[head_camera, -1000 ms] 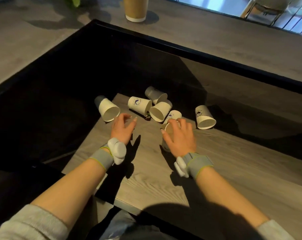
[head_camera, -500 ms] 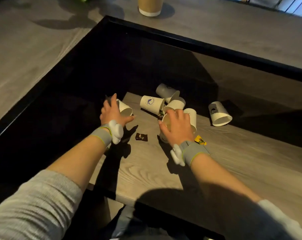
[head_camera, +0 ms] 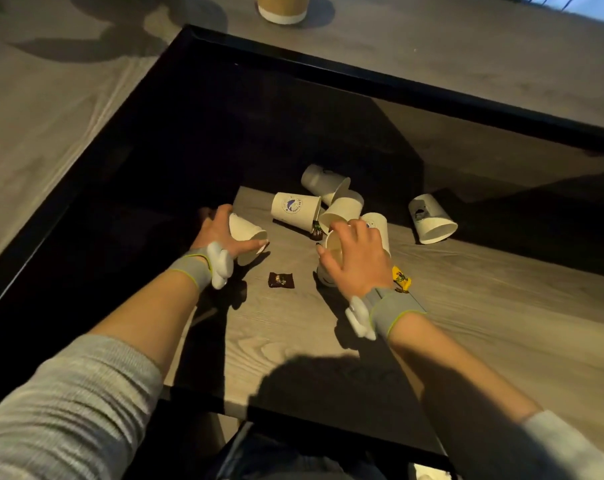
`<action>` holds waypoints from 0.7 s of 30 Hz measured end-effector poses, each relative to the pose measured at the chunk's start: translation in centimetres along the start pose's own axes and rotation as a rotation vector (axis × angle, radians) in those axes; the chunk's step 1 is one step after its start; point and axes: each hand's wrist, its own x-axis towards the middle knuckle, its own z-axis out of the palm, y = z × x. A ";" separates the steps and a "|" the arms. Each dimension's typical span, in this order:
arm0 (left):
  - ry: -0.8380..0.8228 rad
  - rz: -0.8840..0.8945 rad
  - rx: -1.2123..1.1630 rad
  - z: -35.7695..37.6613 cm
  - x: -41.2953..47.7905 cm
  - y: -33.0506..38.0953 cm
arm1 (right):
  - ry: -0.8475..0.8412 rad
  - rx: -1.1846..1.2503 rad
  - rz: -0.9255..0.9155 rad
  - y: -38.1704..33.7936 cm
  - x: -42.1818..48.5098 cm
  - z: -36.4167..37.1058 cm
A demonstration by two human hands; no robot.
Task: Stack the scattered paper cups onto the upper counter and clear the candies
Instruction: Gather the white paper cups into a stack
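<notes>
Several white paper cups lie tipped on the lower wooden counter (head_camera: 484,306). My left hand (head_camera: 221,233) is closed around the leftmost cup (head_camera: 247,233), thumb across its rim. My right hand (head_camera: 357,258) grips an upright cup (head_camera: 333,242) from above; another cup (head_camera: 376,223) leans right behind it. A logo cup (head_camera: 295,209) lies on its side in the middle, two more (head_camera: 323,181) behind it, one apart at the right (head_camera: 432,220). A dark candy (head_camera: 281,280) lies between my hands, a yellow one (head_camera: 401,279) beside my right wrist, a dark one (head_camera: 317,232) by the logo cup.
The upper counter (head_camera: 432,53) wraps around the back and left, raised above a black wall (head_camera: 224,109). A brown paper cup (head_camera: 282,6) stands on it at the back. The lower counter's left edge drops into a dark gap beside my left hand.
My left hand reached left and closed on the leftmost cup. My right hand stood its cup upright and stays on it. Two candies came into view as the hands moved forward.
</notes>
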 end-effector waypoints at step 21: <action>-0.280 0.284 -0.469 -0.1 -8.4 14.2 | 0.317 1.055 0.098 -1.0 -1.1 -5.6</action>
